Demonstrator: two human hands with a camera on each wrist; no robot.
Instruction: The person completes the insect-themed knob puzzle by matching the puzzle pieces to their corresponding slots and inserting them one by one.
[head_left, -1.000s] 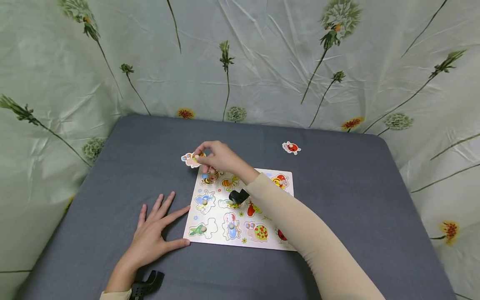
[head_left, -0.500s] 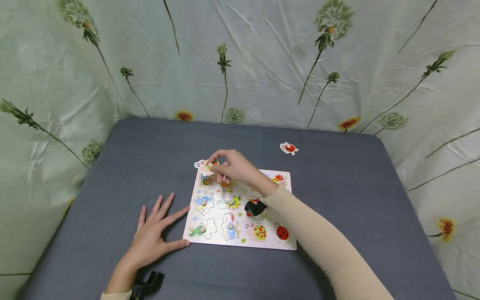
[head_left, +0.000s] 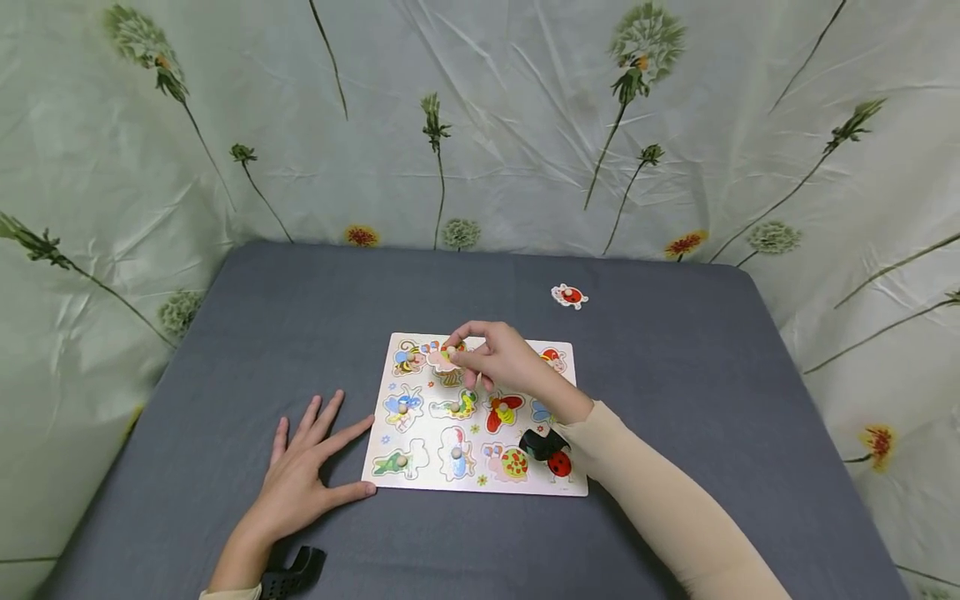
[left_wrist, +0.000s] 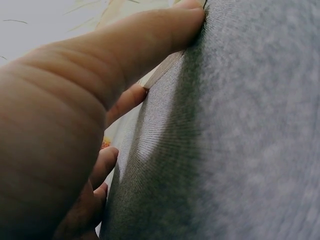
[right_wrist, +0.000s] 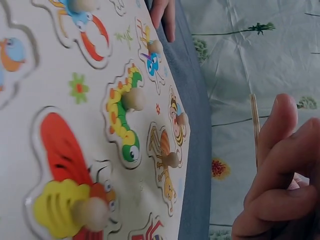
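My right hand (head_left: 501, 360) pinches a snail puzzle piece (head_left: 438, 358) by its knob, above the top row of the white peg puzzle board (head_left: 430, 431). In the right wrist view the piece (right_wrist: 254, 125) shows edge-on, raised off the board. My left hand (head_left: 300, 471) rests on the table with fingers spread. Its thumb and index finger touch the board's left edge. Seated pieces include a caterpillar (right_wrist: 117, 112) and a red moth (head_left: 495, 417). The bottom row has a snail-shaped recess (head_left: 507, 463) with a printed snail and no knob. My right forearm and wrist camera hide the board's right part.
A loose red-shelled piece (head_left: 570, 296) with a knob lies on the grey table (head_left: 337, 308) behind the board. A flower-print curtain (head_left: 525, 150) hangs along the table's far edge. Black wrist mounts (head_left: 294, 573) sit on both arms.
My right hand has carried the snail piece from beyond the board's top left corner rightward and nearer, over the top row. The left hand stays in place at the board's edge.
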